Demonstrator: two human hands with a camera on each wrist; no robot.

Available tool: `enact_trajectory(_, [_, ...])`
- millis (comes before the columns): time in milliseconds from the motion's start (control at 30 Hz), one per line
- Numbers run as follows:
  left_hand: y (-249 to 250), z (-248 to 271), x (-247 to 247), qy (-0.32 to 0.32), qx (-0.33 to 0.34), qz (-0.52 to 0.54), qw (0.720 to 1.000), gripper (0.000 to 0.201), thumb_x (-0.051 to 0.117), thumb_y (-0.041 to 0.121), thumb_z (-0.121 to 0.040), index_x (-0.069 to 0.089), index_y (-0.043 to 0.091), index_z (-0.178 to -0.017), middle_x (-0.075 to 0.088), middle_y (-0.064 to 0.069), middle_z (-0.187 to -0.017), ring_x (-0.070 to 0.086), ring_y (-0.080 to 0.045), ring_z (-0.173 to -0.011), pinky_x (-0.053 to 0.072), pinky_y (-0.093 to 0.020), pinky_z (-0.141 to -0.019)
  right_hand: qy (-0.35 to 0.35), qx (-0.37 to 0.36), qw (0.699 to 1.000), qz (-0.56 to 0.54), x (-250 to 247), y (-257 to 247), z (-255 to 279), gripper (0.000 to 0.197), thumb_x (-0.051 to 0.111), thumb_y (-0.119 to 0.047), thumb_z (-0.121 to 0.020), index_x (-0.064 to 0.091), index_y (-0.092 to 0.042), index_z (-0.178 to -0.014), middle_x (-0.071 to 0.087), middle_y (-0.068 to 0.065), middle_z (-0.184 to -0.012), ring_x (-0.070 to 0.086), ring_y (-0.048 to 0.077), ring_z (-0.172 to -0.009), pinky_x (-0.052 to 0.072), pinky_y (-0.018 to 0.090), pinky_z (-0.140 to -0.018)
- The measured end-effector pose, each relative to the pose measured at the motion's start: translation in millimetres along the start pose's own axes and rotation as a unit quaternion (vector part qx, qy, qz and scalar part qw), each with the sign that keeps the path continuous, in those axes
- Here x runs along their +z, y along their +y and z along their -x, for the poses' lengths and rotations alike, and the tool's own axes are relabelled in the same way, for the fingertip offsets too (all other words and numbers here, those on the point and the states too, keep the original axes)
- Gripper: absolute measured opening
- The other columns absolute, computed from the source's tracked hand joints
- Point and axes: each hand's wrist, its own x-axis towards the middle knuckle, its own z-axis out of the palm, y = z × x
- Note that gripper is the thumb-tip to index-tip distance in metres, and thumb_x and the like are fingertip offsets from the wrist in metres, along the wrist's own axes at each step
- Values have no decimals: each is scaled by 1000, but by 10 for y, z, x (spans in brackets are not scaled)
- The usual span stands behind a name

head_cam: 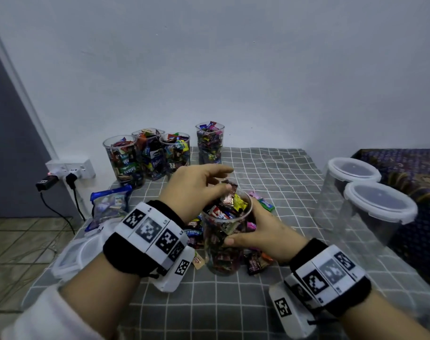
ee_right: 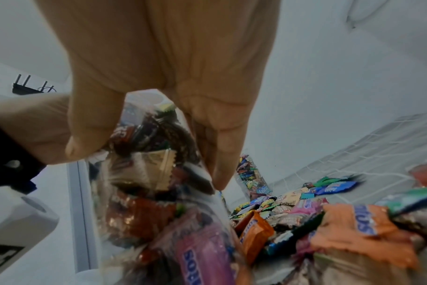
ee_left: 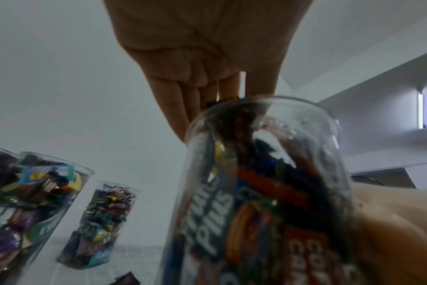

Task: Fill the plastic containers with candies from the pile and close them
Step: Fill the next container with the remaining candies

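The left hand (head_cam: 196,190) hovers at the mouth of the clear container (head_cam: 225,231), fingers bunched narrowly, their tips on the topmost candies (head_cam: 229,200), though I cannot tell whether they pinch one or only press. The right hand (head_cam: 263,234) grips the container's wall lower down, thumb in front, the rest behind. Since the heap stands proud of the rim beneath the left fingertips, a careless push could spill wrappers onto the pile (ee_right: 305,212), and a lid may not seat.
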Motion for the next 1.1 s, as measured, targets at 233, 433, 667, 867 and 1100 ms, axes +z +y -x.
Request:
enact_trajectory(233, [97, 22, -55, 24, 34, -87, 995, 21, 65, 25, -86, 71, 28, -106, 69, 7, -92, 64, -7, -86, 51, -31, -85, 17, -7, 999, 29, 13, 40, -7, 96, 80, -50, -51, 38, -24, -134, 58, -9, -125, 53, 6, -118, 42, 38, -104])
enact_trajectory(433, [130, 29, 58, -110, 62, -190, 974, 19, 64, 20, -83, 74, 28, -97, 72, 5, -95, 63, -11, -90, 49, -30, -84, 25, -9, 999, 20, 31, 49, 13, 88, 80, -48, -54, 43, -23, -129, 60, -4, -121, 56, 10, -115, 45, 41, -100])
enact_trajectory(667, [-12, 169, -4, 84, 38, 24, 995, 17, 63, 18, -86, 69, 31, -96, 67, 15, -93, 62, 1, -87, 52, -20, -80, 17, -10, 999, -40, 74, 81, 52, 72, 78, -11, -74, 37, -29, -130, 58, -10, -123, 55, -2, -112, 43, 17, -96])
enact_trajectory(867, [-241, 313, 84, 0, -76, 166, 983, 90, 74, 61, -61, 38, 33, -138, 53, 16, -124, 50, 7, -112, 42, -16, -90, 40, -29, 998, -26, 157, 142, 131, 72, 74, -34, -70, 39, -32, -132, 56, -11, -128, 52, 3, -120, 42, 29, -103])
enact_trajectory(1100, [-405, 411, 286, -67, -113, 199, 971, 132, 76, 77, -28, 21, 42, -142, 44, 11, -139, 46, -6, -125, 37, -38, -109, 96, 71, 963, 243, 54, 428, 421, 99, 52, -62, -64, 19, -21, -148, 25, -2, -154, 22, 13, -141, 17, 32, -118])
